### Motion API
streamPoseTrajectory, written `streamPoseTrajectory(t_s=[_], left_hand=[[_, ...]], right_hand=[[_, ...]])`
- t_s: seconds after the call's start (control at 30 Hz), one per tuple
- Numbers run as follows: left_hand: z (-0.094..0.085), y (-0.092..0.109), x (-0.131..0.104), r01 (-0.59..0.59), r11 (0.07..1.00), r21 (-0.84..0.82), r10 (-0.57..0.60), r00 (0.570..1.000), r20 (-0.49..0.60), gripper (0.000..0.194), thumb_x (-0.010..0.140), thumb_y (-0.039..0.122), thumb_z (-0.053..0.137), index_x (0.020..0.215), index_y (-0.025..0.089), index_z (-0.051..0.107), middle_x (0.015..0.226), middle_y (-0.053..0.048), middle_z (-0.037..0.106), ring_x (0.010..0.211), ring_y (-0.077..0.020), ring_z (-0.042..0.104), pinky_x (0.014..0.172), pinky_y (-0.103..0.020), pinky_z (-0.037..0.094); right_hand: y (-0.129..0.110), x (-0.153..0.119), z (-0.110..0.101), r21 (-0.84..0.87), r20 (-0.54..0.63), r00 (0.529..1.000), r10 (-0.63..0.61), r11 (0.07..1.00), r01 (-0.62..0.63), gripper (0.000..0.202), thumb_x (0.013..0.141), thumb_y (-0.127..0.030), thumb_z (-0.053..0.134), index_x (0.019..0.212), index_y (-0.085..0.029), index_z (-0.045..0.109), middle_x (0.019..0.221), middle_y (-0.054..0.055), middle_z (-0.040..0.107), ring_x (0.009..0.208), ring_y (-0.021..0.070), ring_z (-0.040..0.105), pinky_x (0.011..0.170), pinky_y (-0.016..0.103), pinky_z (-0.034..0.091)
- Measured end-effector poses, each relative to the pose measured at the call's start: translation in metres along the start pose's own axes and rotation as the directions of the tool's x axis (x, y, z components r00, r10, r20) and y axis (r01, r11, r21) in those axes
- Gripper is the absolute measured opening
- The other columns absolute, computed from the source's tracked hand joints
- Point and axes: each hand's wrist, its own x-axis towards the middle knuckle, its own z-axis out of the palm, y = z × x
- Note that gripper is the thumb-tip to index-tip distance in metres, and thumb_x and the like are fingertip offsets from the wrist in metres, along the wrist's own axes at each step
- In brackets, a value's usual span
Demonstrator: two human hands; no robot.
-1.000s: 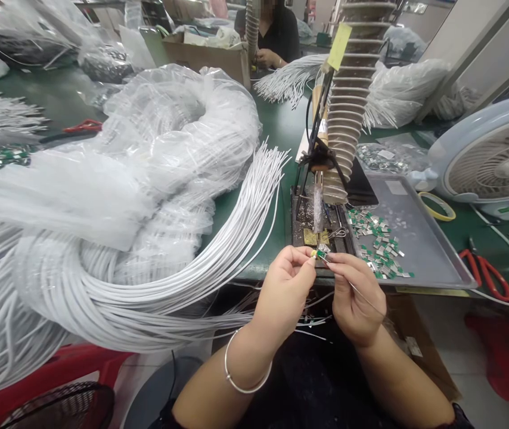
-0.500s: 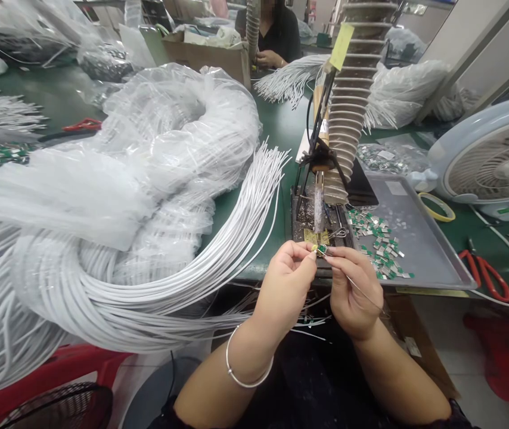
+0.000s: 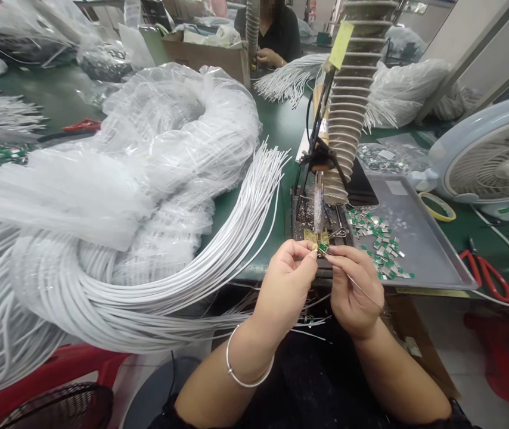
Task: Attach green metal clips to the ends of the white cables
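My left hand [image 3: 288, 277] is closed in a pinch at a small green circuit board [image 3: 323, 247] with a metal end, and yellow shows at its fingertips. Close beside it, my right hand [image 3: 356, 289] pinches a thin wire [image 3: 359, 289] that runs back across the fingers. Which fingertips bear on the board's metal end is hard to make out. Just above the board is the tip of a soldering iron [image 3: 318, 208], fixed upright in a black stand [image 3: 310, 158]. A thick bundle of white cables [image 3: 219, 268] lies left of my hands.
On the right, a grey metal tray [image 3: 433, 250] holds many green boards [image 3: 377, 238]. Red-handled scissors [image 3: 489, 277], a tape roll [image 3: 436, 207] and a fan [image 3: 500, 158] are beyond it. A ribbed hose [image 3: 355, 89] hangs by the iron. Another person [image 3: 275, 36] sits across the table.
The green board between my fingertips has turned or shifted slightly and shows a little more of its face. Both hands stay almost in place.
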Motion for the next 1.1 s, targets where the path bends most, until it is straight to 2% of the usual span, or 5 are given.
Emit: streamPoseTrajectory(t_s=[0.3, 0.7, 0.8, 0.97, 1.1], left_hand=[[0.0, 0.001, 0.0, -0.001, 1.0, -0.001, 0.001, 1.0, -0.007, 0.015, 0.073, 0.015, 0.06, 0.064, 0.016, 0.048, 0.088, 0.0, 0.056, 0.062, -0.0039, 0.047, 0.059, -0.018, 0.039], [-0.005, -0.006, 0.001, 0.023, 1.0, 0.02, -0.023, 1.0, 0.001, 0.016, 0.074, 0.018, 0.06, 0.064, 0.016, 0.048, 0.088, 0.001, 0.057, 0.048, -0.0003, 0.037, 0.047, -0.017, 0.032], [-0.007, -0.007, 0.001, 0.025, 0.998, 0.052, -0.026, 0.999, 0.018, 0.016, 0.075, 0.019, 0.061, 0.065, 0.016, 0.048, 0.087, 0.001, 0.058, 0.049, -0.0015, 0.04, 0.049, -0.018, 0.035], [-0.01, -0.007, -0.001, -0.06, 0.975, 0.213, 0.043, 0.995, 0.086, 0.013, 0.075, 0.02, 0.061, 0.067, 0.017, 0.051, 0.088, -0.002, 0.06, 0.07, -0.0095, 0.056, 0.067, -0.023, 0.045], [-0.012, -0.006, -0.003, -0.168, 0.927, 0.334, 0.13, 0.982, 0.134, 0.011, 0.077, 0.019, 0.059, 0.069, 0.017, 0.052, 0.087, -0.003, 0.058, 0.074, -0.0115, 0.056, 0.068, -0.023, 0.045]], right_hand=[[0.0, 0.001, 0.0, 0.005, 0.008, 1.0, 0.0, 1.0, 0.0, 0.026, 0.083, -0.006, 0.05, 0.101, -0.021, 0.061, 0.095, 0.008, 0.064, 0.088, 0.0196, 0.063, 0.073, 0.038, 0.056], [-0.002, -0.003, -0.002, 0.055, 0.03, 0.998, 0.047, 0.997, -0.048, 0.024, 0.084, -0.007, 0.048, 0.1, -0.02, 0.061, 0.094, 0.009, 0.066, 0.089, 0.0197, 0.064, 0.073, 0.038, 0.056], [-0.001, -0.004, -0.003, 0.093, 0.037, 0.997, 0.068, 0.993, -0.071, 0.026, 0.086, -0.008, 0.045, 0.104, -0.021, 0.059, 0.091, 0.008, 0.066, 0.085, 0.0191, 0.064, 0.07, 0.038, 0.056], [0.0, -0.004, -0.005, 0.109, 0.077, 0.985, 0.156, 0.98, -0.164, 0.027, 0.088, -0.008, 0.041, 0.105, -0.02, 0.058, 0.082, 0.006, 0.064, 0.073, 0.0158, 0.061, 0.064, 0.034, 0.054], [0.001, -0.001, -0.007, 0.054, 0.155, 0.966, 0.207, 0.975, -0.217, 0.017, 0.086, -0.01, 0.047, 0.095, -0.02, 0.058, 0.076, 0.003, 0.06, 0.071, 0.0153, 0.059, 0.064, 0.031, 0.053]])
